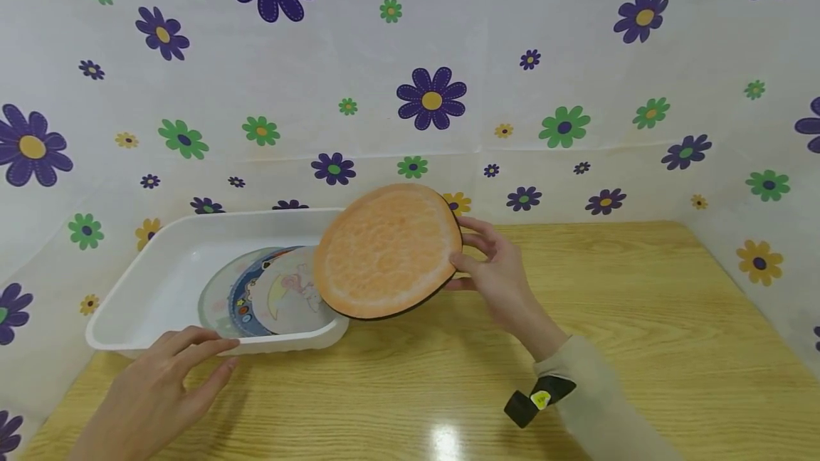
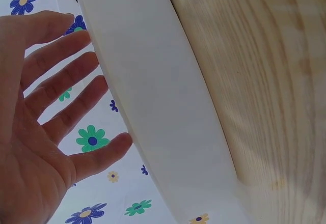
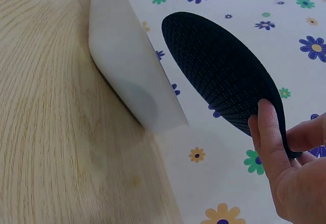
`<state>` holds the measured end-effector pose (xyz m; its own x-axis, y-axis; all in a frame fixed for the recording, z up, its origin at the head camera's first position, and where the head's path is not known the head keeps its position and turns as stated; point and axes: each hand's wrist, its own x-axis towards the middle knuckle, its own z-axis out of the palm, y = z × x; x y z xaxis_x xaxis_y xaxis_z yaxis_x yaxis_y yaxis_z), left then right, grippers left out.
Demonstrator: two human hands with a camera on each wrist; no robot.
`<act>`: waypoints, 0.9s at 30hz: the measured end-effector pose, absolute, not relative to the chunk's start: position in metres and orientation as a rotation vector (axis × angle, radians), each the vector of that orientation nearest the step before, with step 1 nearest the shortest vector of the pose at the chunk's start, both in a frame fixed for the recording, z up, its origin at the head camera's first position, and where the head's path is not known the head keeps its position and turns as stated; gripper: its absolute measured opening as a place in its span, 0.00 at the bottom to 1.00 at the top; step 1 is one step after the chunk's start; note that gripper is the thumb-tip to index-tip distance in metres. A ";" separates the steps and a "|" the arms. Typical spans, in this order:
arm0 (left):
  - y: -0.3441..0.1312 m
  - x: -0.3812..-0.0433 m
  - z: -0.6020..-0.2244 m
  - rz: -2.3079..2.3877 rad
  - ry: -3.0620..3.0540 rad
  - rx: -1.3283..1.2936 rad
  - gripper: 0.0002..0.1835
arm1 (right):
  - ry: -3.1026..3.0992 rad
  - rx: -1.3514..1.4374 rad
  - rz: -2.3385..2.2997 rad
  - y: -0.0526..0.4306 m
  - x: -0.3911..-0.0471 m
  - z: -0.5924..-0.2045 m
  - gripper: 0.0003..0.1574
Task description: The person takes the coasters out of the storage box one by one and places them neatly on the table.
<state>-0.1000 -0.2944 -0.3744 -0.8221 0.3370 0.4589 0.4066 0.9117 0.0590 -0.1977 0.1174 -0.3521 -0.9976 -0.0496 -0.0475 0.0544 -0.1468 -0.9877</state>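
Note:
In the head view, my right hand [image 1: 496,269] pinches the right edge of a round mouse pad [image 1: 387,251] printed like an orange slice. The pad is tilted, held over the right end of a white plastic tray [image 1: 154,262]. Its black, textured underside [image 3: 219,71] faces the right wrist camera. My left hand [image 1: 163,383] has its fingertips on the tray's near rim, fingers fairly straight and spread. Inside the tray lie overlapping round pads: a pale green one [image 1: 218,294], a blue-bordered one [image 1: 242,297] and a pale one with a moon [image 1: 282,297]. The orange pad hides part of them.
The tray stands on the left of a wood-grain table [image 1: 608,304]. Behind and beside the table hangs a white cloth [image 1: 359,55] with purple, green and yellow flowers. A black strap with a small device [image 1: 532,400] sits on my right wrist.

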 end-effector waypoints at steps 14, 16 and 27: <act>-0.295 -0.099 -0.374 -0.220 -2.615 -0.543 0.16 | 2.040 0.024 -2.360 0.140 -0.193 -0.351 0.37; -0.294 -0.099 -0.375 -0.224 -2.632 -0.536 0.15 | 2.050 0.031 -2.353 0.144 -0.191 -0.351 0.37; -0.296 -0.099 -0.376 -0.225 -2.635 -0.542 0.16 | 2.093 0.077 -2.348 0.164 -0.186 -0.351 0.37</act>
<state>-0.0993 -0.2955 -0.3761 -0.8270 0.3372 0.4498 0.4085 0.9102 0.0688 -0.1862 0.1636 -0.3507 -0.9988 0.0364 -0.0334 0.0291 -0.1148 -0.9930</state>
